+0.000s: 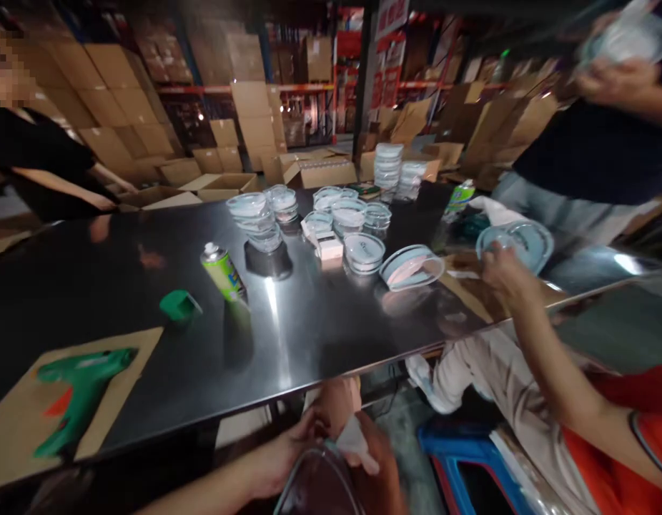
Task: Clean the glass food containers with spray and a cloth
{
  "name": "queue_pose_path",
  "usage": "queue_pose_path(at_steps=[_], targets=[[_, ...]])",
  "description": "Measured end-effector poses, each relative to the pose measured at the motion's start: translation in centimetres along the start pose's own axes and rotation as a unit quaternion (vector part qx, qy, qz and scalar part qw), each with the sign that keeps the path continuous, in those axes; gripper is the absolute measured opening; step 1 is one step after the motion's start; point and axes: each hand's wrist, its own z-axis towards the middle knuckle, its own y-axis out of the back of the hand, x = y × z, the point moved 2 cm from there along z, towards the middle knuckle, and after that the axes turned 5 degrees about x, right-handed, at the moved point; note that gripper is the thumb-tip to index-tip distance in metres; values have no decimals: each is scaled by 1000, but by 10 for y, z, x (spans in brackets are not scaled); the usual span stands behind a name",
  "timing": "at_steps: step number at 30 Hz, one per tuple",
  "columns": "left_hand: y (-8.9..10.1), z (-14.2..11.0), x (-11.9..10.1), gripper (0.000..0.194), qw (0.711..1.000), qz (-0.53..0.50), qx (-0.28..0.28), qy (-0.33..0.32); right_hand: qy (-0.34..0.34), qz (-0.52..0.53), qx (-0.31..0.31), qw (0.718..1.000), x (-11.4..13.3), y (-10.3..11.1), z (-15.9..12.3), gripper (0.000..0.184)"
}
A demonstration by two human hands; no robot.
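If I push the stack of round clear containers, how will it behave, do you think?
The stack of round clear containers probably tips easily: it stands tall. The polished steel table top looks slippery, so it may slide. Glass or plastic, I cannot tell.

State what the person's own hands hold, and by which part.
The left hand holds a clear container by its upper rim, with a white cloth against it; blur hides the exact grip of the right hand.

We're in a warehouse: red pallet racking (pixel 245 89) rises behind stacked cardboard cartons (pixel 111 93) (a few standing open, flaps up), and we're gathered around a long stainless steel table (pixel 121 286).
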Motion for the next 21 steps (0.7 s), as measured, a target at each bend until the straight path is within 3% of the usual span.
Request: queue_pose_path(at_steps=[3, 6, 10, 15, 21], targets=[[4, -13, 12, 33, 999, 0, -46, -15, 59, -13, 19, 998, 1, -22, -27, 40], [2, -18, 9, 36, 996, 40, -64, -50, 90, -15, 70, 993, -3, -13, -24, 27], [-3, -25, -4, 48, 988, 109, -42, -100, 78, -3, 152, 985, -6, -4, -21, 15], [-6, -27, -4, 54, 978, 165, -15, -124, 72, -33, 114, 990, 2, -7, -24, 14], [-6, -23, 1, 38, 976, 178, -23, -122, 57, -111, 93, 988, -5, -7, -19, 12]])
